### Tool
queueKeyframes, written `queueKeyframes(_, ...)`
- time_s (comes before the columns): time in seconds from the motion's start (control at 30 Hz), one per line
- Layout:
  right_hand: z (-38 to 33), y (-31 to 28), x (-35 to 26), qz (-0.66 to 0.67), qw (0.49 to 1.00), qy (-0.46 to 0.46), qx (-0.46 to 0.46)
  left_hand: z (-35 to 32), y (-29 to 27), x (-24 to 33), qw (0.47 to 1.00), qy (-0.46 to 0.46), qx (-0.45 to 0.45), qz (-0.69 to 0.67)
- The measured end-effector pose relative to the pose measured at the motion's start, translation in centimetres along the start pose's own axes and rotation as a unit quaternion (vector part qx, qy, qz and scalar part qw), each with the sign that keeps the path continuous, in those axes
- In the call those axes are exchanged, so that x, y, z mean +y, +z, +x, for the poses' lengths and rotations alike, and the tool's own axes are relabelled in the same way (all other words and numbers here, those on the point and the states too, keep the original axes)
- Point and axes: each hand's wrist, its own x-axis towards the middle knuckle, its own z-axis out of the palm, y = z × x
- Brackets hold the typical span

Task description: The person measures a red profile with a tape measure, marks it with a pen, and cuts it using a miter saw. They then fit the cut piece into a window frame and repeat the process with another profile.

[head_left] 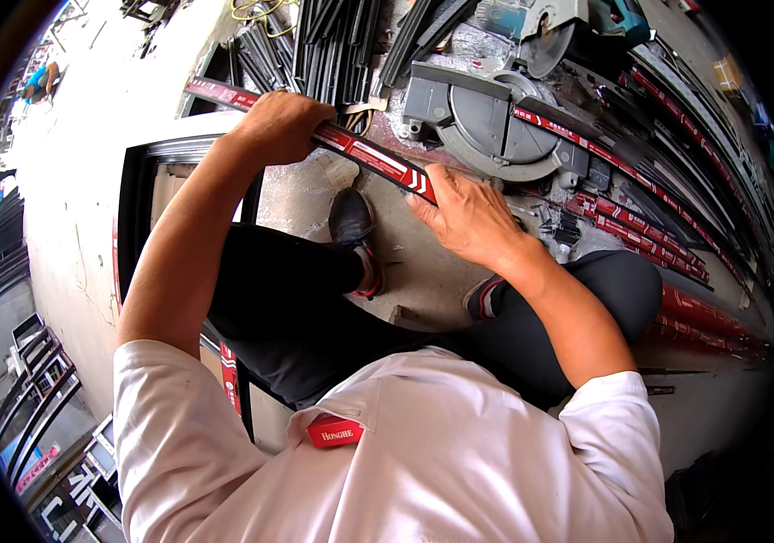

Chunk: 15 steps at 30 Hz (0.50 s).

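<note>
Head view: my left hand (pixel 283 127) is closed over a red-labelled profile strip (pixel 364 154); my right hand (pixel 473 217) grips its right end between thumb and fingers. Both hands hold the strip slantwise above the floor (pixel 419 253). Beyond it are a miter saw (pixel 496 131) and dark profiles (pixel 337 50); a black frame (pixel 136 195) is at left.

Head-worn fisheye faces down, left hand (pixel 286 128) and right hand (pixel 476 219) near.
</note>
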Motion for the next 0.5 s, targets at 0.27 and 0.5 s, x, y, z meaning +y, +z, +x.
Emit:
queueKeyframes(0.27,1.3,0.8,1.2,0.238,0.969,0.063,-0.010,0.1,-0.7,-2.0,0.966,-0.024,0.253,0.042)
queueKeyframes(0.5,3.1,-0.5,-1.8,0.552,0.810,0.165,-0.109,-1.3,0.6,-4.0,0.835,-0.147,0.097,-0.522)
